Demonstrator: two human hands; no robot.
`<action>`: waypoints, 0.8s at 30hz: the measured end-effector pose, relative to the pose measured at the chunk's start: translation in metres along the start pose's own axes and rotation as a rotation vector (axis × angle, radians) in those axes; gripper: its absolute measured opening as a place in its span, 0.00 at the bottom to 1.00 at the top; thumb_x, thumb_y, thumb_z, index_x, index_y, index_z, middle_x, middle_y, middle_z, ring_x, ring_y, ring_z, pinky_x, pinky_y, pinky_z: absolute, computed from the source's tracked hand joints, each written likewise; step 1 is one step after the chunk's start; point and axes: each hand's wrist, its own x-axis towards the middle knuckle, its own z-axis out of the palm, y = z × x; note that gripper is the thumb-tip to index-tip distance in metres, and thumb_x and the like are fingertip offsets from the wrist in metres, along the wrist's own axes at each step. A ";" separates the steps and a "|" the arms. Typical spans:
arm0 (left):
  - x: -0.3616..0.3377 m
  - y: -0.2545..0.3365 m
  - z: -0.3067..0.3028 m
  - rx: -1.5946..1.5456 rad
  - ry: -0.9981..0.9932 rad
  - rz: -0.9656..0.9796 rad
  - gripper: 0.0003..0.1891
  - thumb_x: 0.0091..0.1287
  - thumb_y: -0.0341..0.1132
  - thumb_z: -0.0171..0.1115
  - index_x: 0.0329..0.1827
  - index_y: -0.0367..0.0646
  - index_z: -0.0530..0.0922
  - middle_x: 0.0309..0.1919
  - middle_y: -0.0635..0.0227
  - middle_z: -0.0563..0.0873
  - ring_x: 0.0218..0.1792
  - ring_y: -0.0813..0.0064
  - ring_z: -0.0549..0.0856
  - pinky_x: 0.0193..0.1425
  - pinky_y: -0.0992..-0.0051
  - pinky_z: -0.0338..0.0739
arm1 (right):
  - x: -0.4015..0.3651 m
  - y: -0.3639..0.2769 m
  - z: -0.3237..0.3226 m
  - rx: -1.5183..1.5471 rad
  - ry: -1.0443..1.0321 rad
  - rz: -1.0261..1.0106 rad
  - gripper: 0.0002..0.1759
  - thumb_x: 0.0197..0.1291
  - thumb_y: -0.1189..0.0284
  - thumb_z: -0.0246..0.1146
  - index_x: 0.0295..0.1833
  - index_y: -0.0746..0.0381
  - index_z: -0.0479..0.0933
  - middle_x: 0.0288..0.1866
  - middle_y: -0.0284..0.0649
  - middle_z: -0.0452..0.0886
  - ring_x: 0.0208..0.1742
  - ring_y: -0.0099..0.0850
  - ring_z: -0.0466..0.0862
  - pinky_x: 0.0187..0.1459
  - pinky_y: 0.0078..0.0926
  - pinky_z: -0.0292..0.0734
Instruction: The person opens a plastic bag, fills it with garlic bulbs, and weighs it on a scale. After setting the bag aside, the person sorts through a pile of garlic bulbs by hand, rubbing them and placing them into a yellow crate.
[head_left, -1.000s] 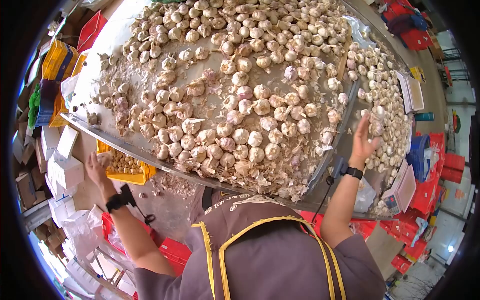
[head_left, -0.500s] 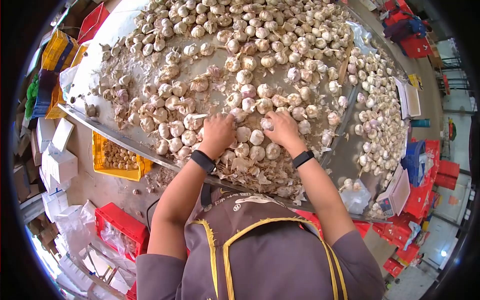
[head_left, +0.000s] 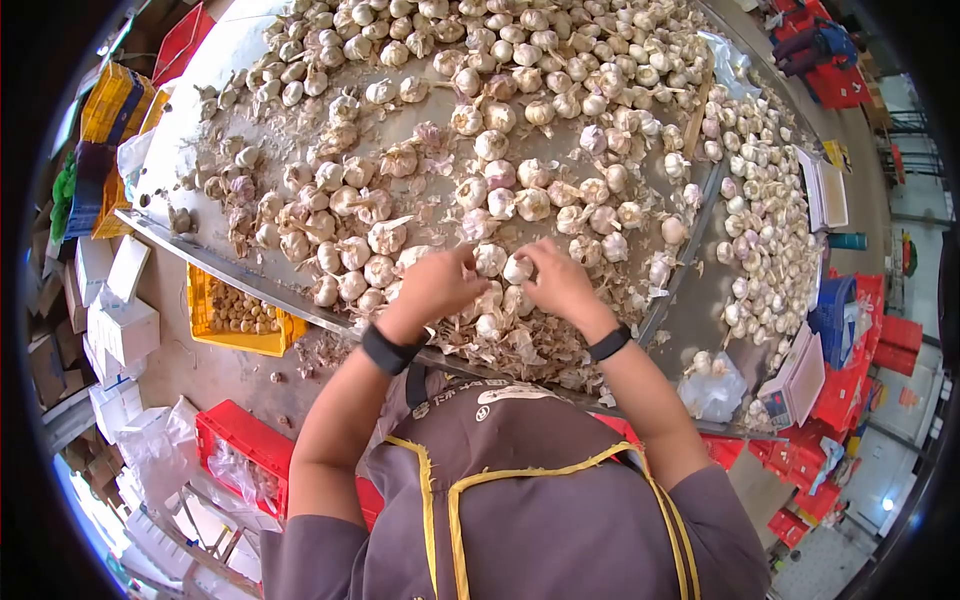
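Note:
Garlic bulbs [head_left: 490, 145] lie in large numbers on a metal table [head_left: 440, 112], among loose papery skins [head_left: 530, 350]. My left hand [head_left: 440, 284] is near the table's front edge, its fingers curled beside a garlic bulb [head_left: 490, 260]; what its fingertips hold, if anything, is hidden. Just right of it, my right hand [head_left: 556, 278] has thumb and fingers around another garlic bulb [head_left: 517, 269]. Both wrists wear dark bands.
A yellow crate [head_left: 240, 335] of small bulbs stands below the table's left edge, a red crate [head_left: 240, 450] nearer. Across a metal divider [head_left: 690, 245] on the right lie more bulbs and a plastic bag [head_left: 712, 390]. Another person [head_left: 820, 45] is at the far right.
Both hands have drawn slightly nearer to me and closer together. Several bulbs that lay between them near the front edge have shifted or gone from view.

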 end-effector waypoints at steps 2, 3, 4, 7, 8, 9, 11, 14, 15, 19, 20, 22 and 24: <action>0.001 0.004 0.026 0.364 0.127 0.025 0.16 0.63 0.47 0.66 0.41 0.41 0.83 0.37 0.58 0.89 0.41 0.65 0.89 0.44 0.66 0.83 | 0.004 -0.014 0.004 -0.325 -0.007 -0.033 0.27 0.52 0.70 0.71 0.58 0.56 0.72 0.44 0.42 0.81 0.52 0.45 0.84 0.48 0.43 0.82; 0.013 -0.004 0.043 0.454 0.087 -0.006 0.15 0.63 0.45 0.65 0.42 0.43 0.84 0.38 0.58 0.89 0.44 0.61 0.89 0.45 0.65 0.83 | 0.009 -0.014 0.006 -0.326 -0.007 -0.040 0.27 0.52 0.70 0.71 0.58 0.56 0.72 0.44 0.42 0.81 0.52 0.45 0.84 0.48 0.43 0.82; 0.020 -0.008 0.051 0.545 0.043 -0.034 0.14 0.63 0.44 0.63 0.43 0.45 0.85 0.39 0.58 0.90 0.46 0.58 0.89 0.46 0.63 0.83 | 0.013 -0.010 0.009 -0.359 -0.002 -0.039 0.26 0.50 0.69 0.72 0.56 0.56 0.73 0.44 0.42 0.81 0.52 0.46 0.83 0.48 0.43 0.81; 0.019 0.000 0.026 0.457 -0.011 -0.048 0.12 0.63 0.42 0.60 0.43 0.48 0.86 0.39 0.60 0.90 0.44 0.59 0.90 0.47 0.62 0.83 | 0.022 -0.011 0.002 -0.439 -0.065 0.013 0.26 0.48 0.66 0.73 0.54 0.57 0.76 0.44 0.44 0.83 0.50 0.46 0.84 0.49 0.42 0.82; 0.014 0.000 0.015 0.421 0.003 -0.033 0.16 0.62 0.45 0.63 0.46 0.47 0.87 0.37 0.60 0.90 0.41 0.62 0.90 0.44 0.63 0.83 | 0.025 -0.015 -0.003 -0.483 -0.132 0.056 0.26 0.48 0.64 0.74 0.53 0.58 0.77 0.44 0.45 0.84 0.49 0.45 0.85 0.48 0.41 0.82; 0.009 -0.003 0.003 0.426 0.006 -0.031 0.16 0.62 0.45 0.63 0.46 0.47 0.87 0.37 0.60 0.90 0.41 0.62 0.90 0.44 0.63 0.83 | 0.023 -0.019 -0.008 -0.481 -0.127 0.055 0.26 0.48 0.64 0.74 0.53 0.58 0.77 0.44 0.45 0.84 0.49 0.45 0.85 0.48 0.41 0.82; 0.000 -0.017 -0.015 -0.119 -0.076 -0.139 0.20 0.62 0.49 0.66 0.48 0.44 0.87 0.33 0.62 0.89 0.37 0.67 0.90 0.42 0.67 0.83 | 0.016 -0.021 -0.020 -0.094 -0.105 0.222 0.31 0.48 0.56 0.75 0.55 0.60 0.79 0.45 0.46 0.87 0.46 0.40 0.87 0.48 0.38 0.83; -0.013 -0.043 -0.008 -0.830 -0.200 -0.094 0.29 0.64 0.53 0.67 0.57 0.36 0.81 0.35 0.61 0.88 0.35 0.69 0.88 0.40 0.72 0.83 | 0.010 0.013 -0.023 0.817 -0.220 0.191 0.29 0.62 0.55 0.62 0.60 0.65 0.77 0.47 0.48 0.87 0.42 0.34 0.88 0.44 0.32 0.86; -0.020 -0.047 -0.007 -1.244 -0.247 -0.072 0.30 0.66 0.52 0.65 0.60 0.34 0.78 0.36 0.60 0.88 0.34 0.70 0.88 0.39 0.73 0.83 | 0.006 0.009 -0.029 1.410 -0.339 0.228 0.28 0.66 0.56 0.58 0.62 0.68 0.76 0.48 0.48 0.86 0.41 0.33 0.88 0.43 0.31 0.87; -0.040 -0.021 0.002 -1.635 -0.575 0.226 0.26 0.70 0.49 0.60 0.62 0.38 0.73 0.49 0.58 0.84 0.43 0.65 0.87 0.44 0.67 0.86 | -0.020 -0.008 -0.012 1.713 -0.417 0.285 0.31 0.71 0.50 0.56 0.63 0.68 0.73 0.49 0.51 0.85 0.42 0.37 0.88 0.43 0.44 0.90; -0.045 -0.010 0.006 -1.592 -0.447 0.106 0.25 0.69 0.45 0.64 0.63 0.39 0.73 0.50 0.58 0.84 0.42 0.65 0.87 0.44 0.66 0.86 | -0.023 0.002 0.007 1.792 -0.416 0.299 0.33 0.70 0.47 0.56 0.63 0.67 0.74 0.51 0.51 0.84 0.45 0.38 0.88 0.43 0.46 0.90; -0.049 0.015 0.008 -1.312 -0.186 0.083 0.24 0.67 0.39 0.67 0.62 0.38 0.74 0.47 0.64 0.84 0.42 0.74 0.86 0.44 0.72 0.84 | -0.038 -0.003 0.020 1.894 -0.436 0.392 0.35 0.70 0.43 0.53 0.65 0.63 0.73 0.54 0.46 0.84 0.51 0.40 0.87 0.50 0.49 0.86; -0.053 0.037 0.022 -0.991 0.032 0.207 0.23 0.67 0.39 0.67 0.61 0.38 0.74 0.43 0.70 0.84 0.41 0.80 0.84 0.44 0.77 0.81 | -0.053 -0.009 0.029 2.131 -0.536 0.416 0.36 0.71 0.42 0.51 0.66 0.62 0.74 0.55 0.43 0.84 0.52 0.41 0.86 0.53 0.54 0.84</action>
